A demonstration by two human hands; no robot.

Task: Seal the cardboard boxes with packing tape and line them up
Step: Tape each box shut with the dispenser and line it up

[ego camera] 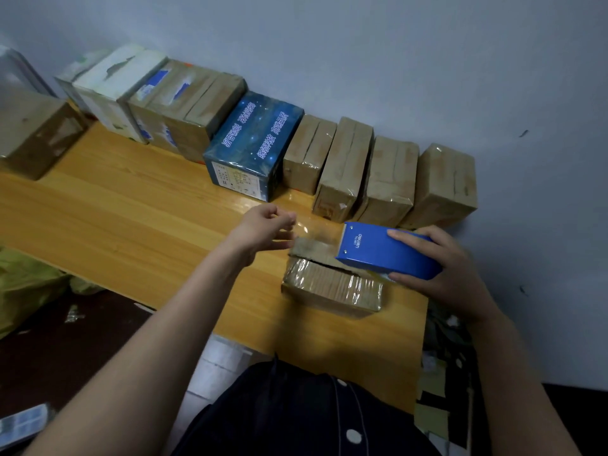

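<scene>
A small cardboard box [332,286] lies on the wooden table [138,205] in front of me, its front side glossy with tape. My right hand [437,268] grips a blue tape dispenser [385,250] held over the box's top right. A strip of clear tape [317,232] stretches from the dispenser leftward to my left hand [266,230], which pinches its free end just above the box's left edge. Along the wall stands a row of several taped boxes, among them a dark blue printed box [253,146] and a brown box [442,185] at the right end.
A separate brown box [36,136] sits at the table's far left. The table's right edge drops off by the wall near cardboard scraps [437,390]. Yellow bags [26,284] lie on the floor to the left.
</scene>
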